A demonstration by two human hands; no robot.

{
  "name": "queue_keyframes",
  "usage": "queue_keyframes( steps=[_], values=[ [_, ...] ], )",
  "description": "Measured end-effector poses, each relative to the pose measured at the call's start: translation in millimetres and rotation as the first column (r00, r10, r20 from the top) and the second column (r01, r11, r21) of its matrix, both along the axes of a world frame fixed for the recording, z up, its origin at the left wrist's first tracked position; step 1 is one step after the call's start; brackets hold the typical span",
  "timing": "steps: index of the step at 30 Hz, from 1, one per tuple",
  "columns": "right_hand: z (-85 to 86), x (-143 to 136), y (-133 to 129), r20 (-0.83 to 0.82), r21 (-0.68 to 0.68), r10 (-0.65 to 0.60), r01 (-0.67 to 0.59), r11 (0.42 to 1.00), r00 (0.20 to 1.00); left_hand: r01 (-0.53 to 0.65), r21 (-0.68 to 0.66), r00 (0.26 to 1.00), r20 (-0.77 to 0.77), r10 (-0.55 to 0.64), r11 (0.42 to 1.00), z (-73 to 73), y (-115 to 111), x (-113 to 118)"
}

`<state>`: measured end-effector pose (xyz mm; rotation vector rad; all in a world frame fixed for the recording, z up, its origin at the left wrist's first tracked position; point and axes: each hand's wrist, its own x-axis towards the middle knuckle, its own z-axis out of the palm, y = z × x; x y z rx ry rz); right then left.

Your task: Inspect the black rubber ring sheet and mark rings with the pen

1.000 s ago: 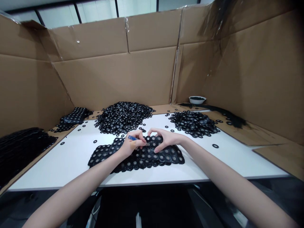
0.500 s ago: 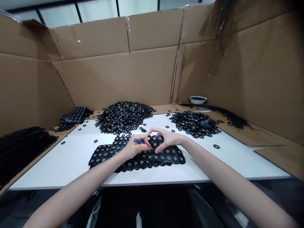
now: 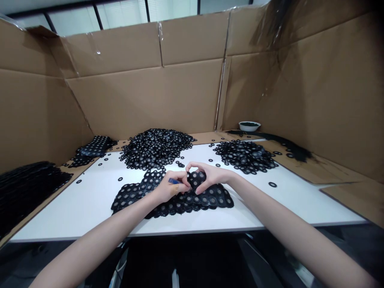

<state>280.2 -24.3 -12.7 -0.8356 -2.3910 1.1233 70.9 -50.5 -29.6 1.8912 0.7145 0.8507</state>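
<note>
A dark sheet made of black rings joined in rows lies in front of me, its upper edge bunched up under my hands. My left hand is closed round a slim blue-handled tool, whose tip end is lost at the fingertips against the sheet. Close beside it, my right hand curves its thumb and fingers over a raised part of the sheet and grips it. The undersides of the fingers are hidden.
Behind the sheet rise a large heap of loose black rings and a smaller heap to the right. A white bowl and a bundle of dark strands sit back right. Stacked dark sheets stand left. Cardboard walls surround the white board.
The blue-handled tool has tilted slightly in my left hand, which stays at the same part of the sheet. My right hand keeps its hold. The whole view has shifted a little.
</note>
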Motion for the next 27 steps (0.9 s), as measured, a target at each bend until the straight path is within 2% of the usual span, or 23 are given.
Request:
queue_keyframes(
  steps=[9, 13, 19, 23, 27],
  values=[
    [0.8, -2, 0, 0.016, 0.019, -0.009, 0.008, 1.000, 1.000, 0.026, -0.060, 0.999, -0.027, -0.028, 0.998, -0.4, -1, 1],
    [0.5, -3, 0, 0.021, 0.009, -0.014, 0.014, 1.000, 1.000, 0.026, 0.010, 0.998, -0.064, -0.026, 1.000, -0.5, -1, 2],
    [0.4, -3, 0, 0.020, 0.002, -0.012, 0.012, 1.000, 1.000, 0.092, 0.075, 0.992, -0.091, -0.085, 0.993, 4.2, -4, 4],
    [5.2, -1, -2, 0.065, 0.055, -0.037, 0.033, 0.998, 0.997, 0.088, 0.113, 0.994, -0.079, -0.079, 0.990, 3.6, -4, 3],
    [10.2, 1, -3, 0.110, 0.172, -0.110, 0.090, 0.981, 0.988, 0.036, 0.193, 0.998, -0.062, -0.025, 0.980, 1.0, -1, 2]
  ],
)
